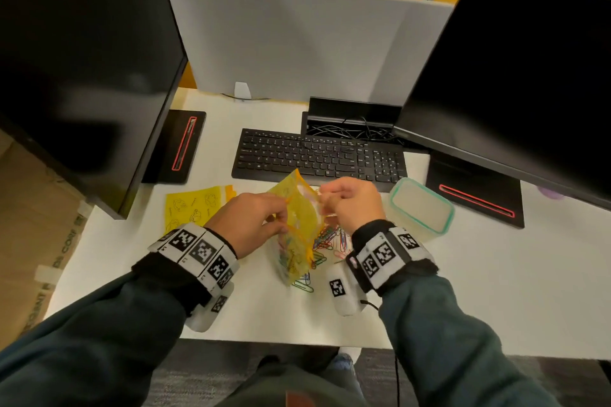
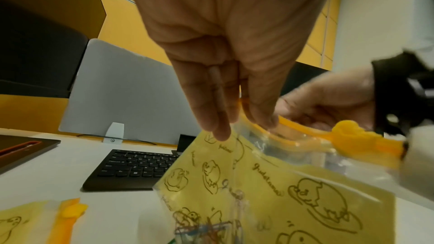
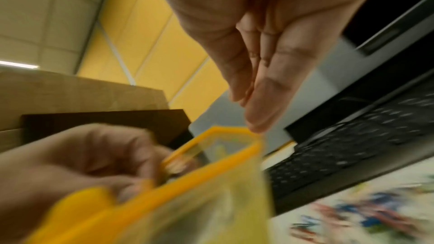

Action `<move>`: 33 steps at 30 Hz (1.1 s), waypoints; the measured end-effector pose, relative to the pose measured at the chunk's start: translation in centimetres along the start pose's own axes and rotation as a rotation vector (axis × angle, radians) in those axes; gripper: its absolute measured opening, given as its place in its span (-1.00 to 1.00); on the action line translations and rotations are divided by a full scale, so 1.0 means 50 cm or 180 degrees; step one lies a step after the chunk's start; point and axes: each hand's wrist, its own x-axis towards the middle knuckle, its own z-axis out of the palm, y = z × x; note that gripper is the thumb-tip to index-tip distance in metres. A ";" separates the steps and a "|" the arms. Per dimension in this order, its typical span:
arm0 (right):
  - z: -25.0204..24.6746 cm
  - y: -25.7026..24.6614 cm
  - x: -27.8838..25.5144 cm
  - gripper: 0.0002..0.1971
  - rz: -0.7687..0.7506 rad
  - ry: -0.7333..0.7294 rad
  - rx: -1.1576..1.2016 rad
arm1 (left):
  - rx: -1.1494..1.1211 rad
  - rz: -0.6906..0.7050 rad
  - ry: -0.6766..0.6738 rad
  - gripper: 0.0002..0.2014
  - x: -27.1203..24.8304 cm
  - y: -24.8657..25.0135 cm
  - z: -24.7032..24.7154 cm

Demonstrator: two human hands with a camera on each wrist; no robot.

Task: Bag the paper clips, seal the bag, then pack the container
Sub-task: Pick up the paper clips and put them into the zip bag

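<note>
My left hand (image 1: 279, 218) pinches the orange zip rim of a yellow printed zip bag (image 1: 299, 225) and holds it upright above the desk, mouth spread wide. In the left wrist view its fingers (image 2: 211, 118) and thumb clamp the bag (image 2: 281, 192), and a few paper clips (image 2: 206, 229) lie at the bottom. My right hand (image 1: 325, 200) hovers at the bag's mouth (image 3: 223, 151); its fingers (image 3: 258, 90) are straight and together, with nothing visible between them. A pile of coloured paper clips (image 1: 330, 238) lies on the desk under the bag. The container (image 1: 420, 208), lidless with a teal rim, stands to the right.
A second yellow bag (image 1: 195, 208) lies flat on the left. A black keyboard (image 1: 317, 155) sits just behind the hands. Two monitors on black stands (image 1: 476, 198) flank the white desk (image 1: 496, 291), and a white divider panel (image 1: 297, 43) stands at the back.
</note>
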 end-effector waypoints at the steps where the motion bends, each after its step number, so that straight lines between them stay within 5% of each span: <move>1: -0.026 0.019 0.003 -0.78 0.0099 0.0138 0.0096 | 0.0034 -0.0036 -0.0013 -0.90 0.000 -0.003 0.000; 4: -0.112 0.108 0.002 -0.84 0.0637 0.0303 -0.0718 | 0.0036 -0.0032 -0.0028 -0.91 -0.001 -0.005 -0.002; 6: -0.149 0.176 -0.005 -0.51 0.1074 0.0126 -0.1706 | 0.0023 -0.0036 -0.0027 -0.91 0.000 -0.006 -0.005; 9: -0.167 0.240 -0.008 -0.07 0.1087 -0.0043 -0.2307 | -0.0001 -0.0041 -0.0026 -0.91 0.007 -0.007 -0.007; 15: -0.144 0.264 0.017 -0.46 0.0679 0.0067 -0.2784 | 0.0127 -0.0018 -0.0142 -0.92 0.020 0.004 -0.005; 20: -0.079 0.248 0.010 -0.34 0.0585 -0.0250 -0.2707 | 0.0202 -0.0085 -0.0176 -0.92 0.022 0.003 -0.007; 25: -0.017 0.225 0.019 -0.61 0.0147 -0.0176 -0.2603 | 0.0268 -0.0130 -0.0245 -0.91 0.025 0.000 -0.017; 30: -0.021 0.212 0.037 -0.52 -0.0050 -0.0145 -0.2369 | 0.0248 -0.0195 -0.0247 -0.82 0.020 -0.006 -0.027; 33: -0.054 0.209 0.051 -0.19 -0.0010 -0.0281 -0.2541 | 0.0345 -0.0254 -0.0349 -0.83 0.018 -0.010 -0.029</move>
